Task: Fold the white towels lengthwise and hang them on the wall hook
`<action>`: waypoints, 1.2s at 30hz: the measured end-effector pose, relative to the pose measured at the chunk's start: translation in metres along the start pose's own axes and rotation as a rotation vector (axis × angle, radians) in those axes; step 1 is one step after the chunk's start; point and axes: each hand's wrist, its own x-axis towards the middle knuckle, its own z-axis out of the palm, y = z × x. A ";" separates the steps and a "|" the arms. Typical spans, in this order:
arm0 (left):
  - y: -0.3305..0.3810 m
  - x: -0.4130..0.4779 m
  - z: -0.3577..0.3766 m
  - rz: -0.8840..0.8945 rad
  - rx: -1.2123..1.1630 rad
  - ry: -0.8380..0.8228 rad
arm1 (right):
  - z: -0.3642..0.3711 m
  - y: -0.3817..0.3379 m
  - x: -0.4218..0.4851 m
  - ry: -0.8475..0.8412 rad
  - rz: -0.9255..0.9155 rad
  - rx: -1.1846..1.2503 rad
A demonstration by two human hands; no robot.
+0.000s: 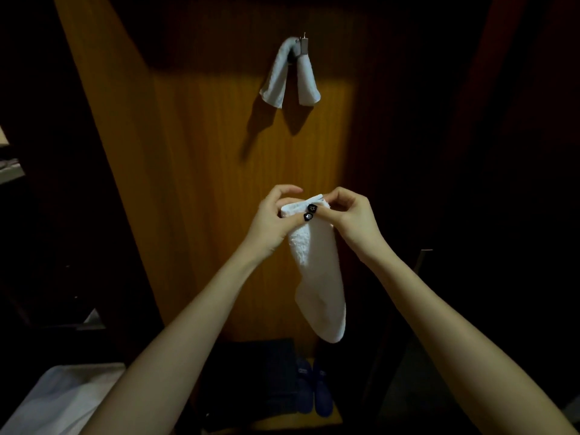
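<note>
Left hand (272,218) and right hand (344,215) pinching top edge of folded white towel (318,277) hanging between them before wooden panel (201,146), second towel (290,75) draped over wall hook (303,42) above.

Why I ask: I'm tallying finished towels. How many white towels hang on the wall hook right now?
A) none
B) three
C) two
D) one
D: a single hung towel drapes over the wall hook with both ends hanging down, while the held towel is pinched at its top edge by the left hand and right hand, well below the hook.
</note>
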 end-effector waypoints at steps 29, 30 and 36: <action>0.003 0.006 0.022 -0.077 -0.210 0.113 | -0.003 -0.003 -0.001 0.017 -0.027 0.006; 0.004 0.009 0.019 -0.098 -0.231 0.078 | -0.004 -0.001 -0.002 0.008 0.018 0.045; -0.001 0.027 0.011 -0.115 -0.094 -0.093 | -0.024 -0.008 0.016 -0.032 0.129 -0.090</action>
